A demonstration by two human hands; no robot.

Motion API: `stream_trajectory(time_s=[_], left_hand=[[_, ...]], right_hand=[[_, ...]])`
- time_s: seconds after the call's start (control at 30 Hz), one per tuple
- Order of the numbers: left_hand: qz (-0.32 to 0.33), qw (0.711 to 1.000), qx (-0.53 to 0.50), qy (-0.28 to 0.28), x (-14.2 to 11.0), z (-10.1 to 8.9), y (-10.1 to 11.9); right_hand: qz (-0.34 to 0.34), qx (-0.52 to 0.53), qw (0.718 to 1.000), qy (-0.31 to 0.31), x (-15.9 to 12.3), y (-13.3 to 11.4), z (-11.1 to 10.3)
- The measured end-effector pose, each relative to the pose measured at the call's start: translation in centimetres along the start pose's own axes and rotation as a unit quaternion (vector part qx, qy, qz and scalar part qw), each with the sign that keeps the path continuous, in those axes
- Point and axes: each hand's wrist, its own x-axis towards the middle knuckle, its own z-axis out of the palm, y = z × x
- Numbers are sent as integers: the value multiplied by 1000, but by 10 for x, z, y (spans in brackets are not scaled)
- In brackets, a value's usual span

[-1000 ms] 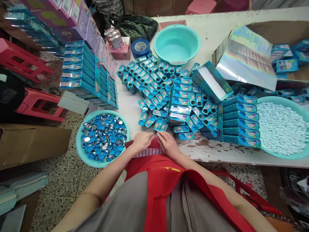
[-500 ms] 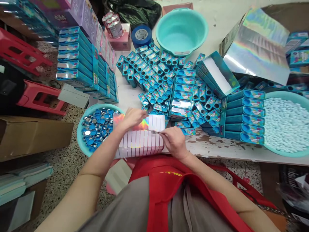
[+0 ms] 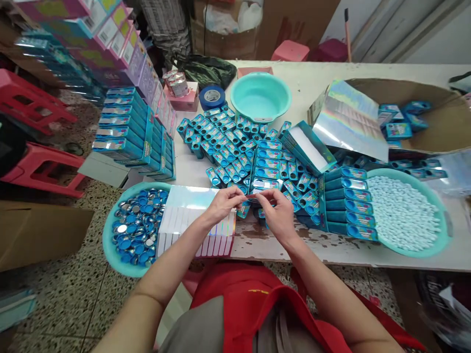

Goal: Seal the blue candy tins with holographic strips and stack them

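Observation:
Between my two hands a narrow, reddish sticker strip (image 3: pixel 251 197) is stretched, each end pinched in fingertips. My left hand (image 3: pixel 225 205) holds its left end, above the right edge of a shiny sticker sheet (image 3: pixel 191 195) with rows of pale strips. At the other end my right hand (image 3: pixel 278 212) is closed on the strip. Just beyond the fingers lies a row of blue candy boxes (image 3: pixel 267 163) with round dimples in their ends. Many more small blue boxes (image 3: pixel 221 142) are spread behind it.
A bowl of blue and silver caps (image 3: pixel 138 230) stands left, partly under the sheet. At right are stacked blue boxes (image 3: pixel 349 203) and a bowl of pale candies (image 3: pixel 405 211). Farther back are an aqua basin (image 3: pixel 261 95), blue tape (image 3: pixel 212 97) and a cardboard carton (image 3: pixel 434 108).
Both hands have moved right, off the sticker sheet, and a strip is now held between them. The sheet's top flap lies flatter, and the camera view has tilted up.

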Motion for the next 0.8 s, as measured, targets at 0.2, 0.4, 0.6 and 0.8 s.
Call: stream_trajectory(time_s=[0.2, 0.4, 0.6, 0.8], left_hand=[[79, 990, 113, 14, 73, -14, 23], [67, 990, 117, 33, 108, -6, 7], [23, 976, 162, 143, 86, 28, -5], [-13, 948, 313, 59, 49, 2, -11]], right_hand=[[48, -44, 987, 150, 57, 22, 5], [113, -40, 982, 148, 85, 36, 8], [107, -48, 984, 134, 88, 45, 5], [-24, -129, 971, 200, 73, 36, -4]])
